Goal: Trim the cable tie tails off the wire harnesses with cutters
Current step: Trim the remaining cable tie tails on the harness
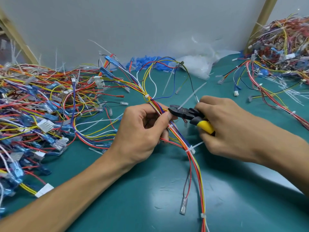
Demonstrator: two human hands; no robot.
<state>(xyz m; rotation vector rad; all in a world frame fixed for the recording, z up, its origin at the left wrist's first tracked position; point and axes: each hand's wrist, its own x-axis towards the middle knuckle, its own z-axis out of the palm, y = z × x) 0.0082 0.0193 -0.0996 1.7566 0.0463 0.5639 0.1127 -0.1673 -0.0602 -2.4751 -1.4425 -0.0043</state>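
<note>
Left hand pinches the wire harness mid-table. Right hand grips the yellow-handled cutters, blades at a white tie tail beside the left thumb.

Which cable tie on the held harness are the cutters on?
The one with the long tail slanting up-right from the cutters, beside the left hand; the lower tie on the wire harness sits clear.
</note>
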